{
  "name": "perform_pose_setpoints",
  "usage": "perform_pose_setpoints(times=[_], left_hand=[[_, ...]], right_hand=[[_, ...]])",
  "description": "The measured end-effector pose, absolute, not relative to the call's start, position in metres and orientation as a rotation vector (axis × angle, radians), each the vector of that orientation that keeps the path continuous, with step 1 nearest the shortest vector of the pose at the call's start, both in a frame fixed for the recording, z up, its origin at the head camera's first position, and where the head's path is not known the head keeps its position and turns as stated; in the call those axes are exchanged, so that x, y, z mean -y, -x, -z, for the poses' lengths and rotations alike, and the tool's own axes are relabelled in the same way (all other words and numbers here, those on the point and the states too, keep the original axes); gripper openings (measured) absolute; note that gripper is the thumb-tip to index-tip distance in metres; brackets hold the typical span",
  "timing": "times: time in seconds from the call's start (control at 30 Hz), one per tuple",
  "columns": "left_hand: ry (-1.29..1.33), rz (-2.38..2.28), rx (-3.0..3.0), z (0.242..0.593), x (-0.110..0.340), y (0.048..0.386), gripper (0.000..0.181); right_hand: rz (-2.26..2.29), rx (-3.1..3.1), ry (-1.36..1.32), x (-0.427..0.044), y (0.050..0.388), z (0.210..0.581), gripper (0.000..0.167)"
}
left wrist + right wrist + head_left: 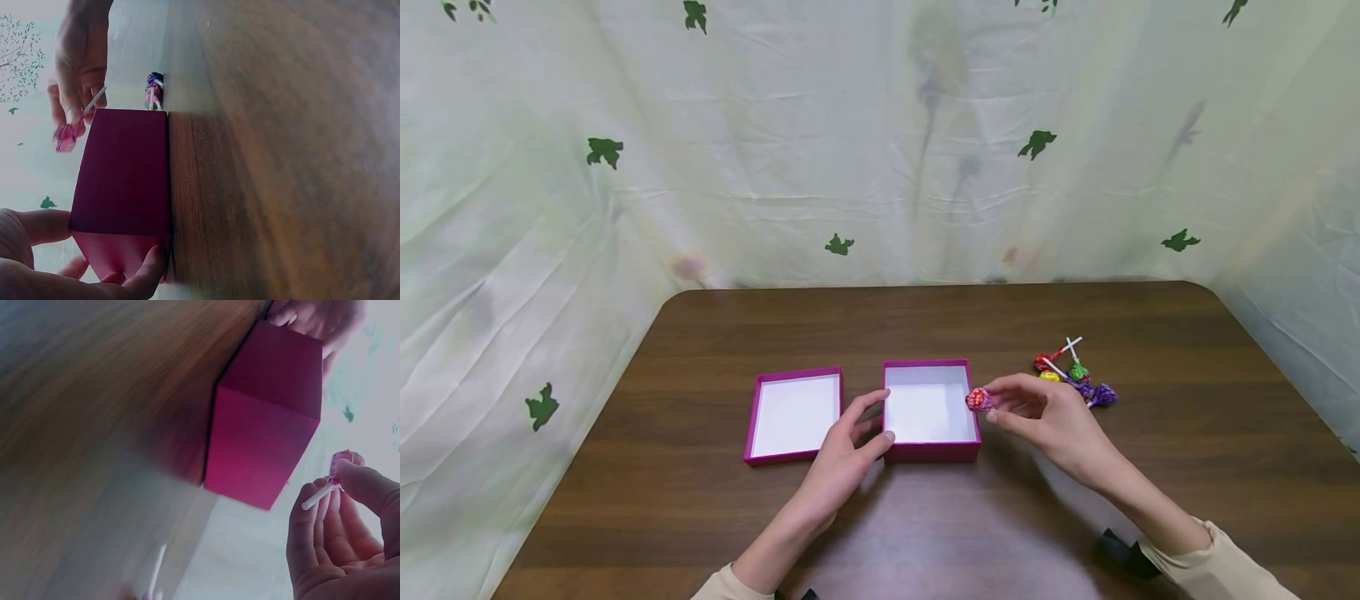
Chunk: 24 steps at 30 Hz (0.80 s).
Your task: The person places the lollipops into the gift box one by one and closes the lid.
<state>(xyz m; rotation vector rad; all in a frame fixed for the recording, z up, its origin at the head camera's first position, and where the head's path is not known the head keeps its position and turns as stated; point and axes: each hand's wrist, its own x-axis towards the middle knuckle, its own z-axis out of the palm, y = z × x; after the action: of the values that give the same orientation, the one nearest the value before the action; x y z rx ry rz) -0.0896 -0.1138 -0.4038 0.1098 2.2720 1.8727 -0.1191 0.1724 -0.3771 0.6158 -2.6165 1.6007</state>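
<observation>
A magenta box point(931, 451) with a white inside stands open on the table. My left hand point(842, 454) rests its fingertips against the box's left side; in the left wrist view the fingers point(147, 275) touch its wall. My right hand point(1060, 425) pinches a red and purple wrapped lollipop point(978, 400) between thumb and fingers, just above the box's right rim. In the right wrist view the lollipop's white stick point(317, 496) points away from the box. The part of the stick inside the hand is hidden in the head view.
Left of the box lies its lid point(797, 415), white inside facing up. Several wrapped lollipops point(1078, 372) lie in a pile on the right, partly behind the right hand. All of it is on a brown wooden table point(700, 517) before a pale patterned curtain point(880, 150).
</observation>
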Motion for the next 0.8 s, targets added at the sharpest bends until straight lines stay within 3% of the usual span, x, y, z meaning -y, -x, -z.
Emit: perform_pose_setpoints(times=[0.8], left_hand=[[-0.109,-1.912,-2.274,0.407,0.111,0.091,0.048]], right_hand=[[-1.579,2.651,-0.615,-0.102,0.138,0.373,0.022]])
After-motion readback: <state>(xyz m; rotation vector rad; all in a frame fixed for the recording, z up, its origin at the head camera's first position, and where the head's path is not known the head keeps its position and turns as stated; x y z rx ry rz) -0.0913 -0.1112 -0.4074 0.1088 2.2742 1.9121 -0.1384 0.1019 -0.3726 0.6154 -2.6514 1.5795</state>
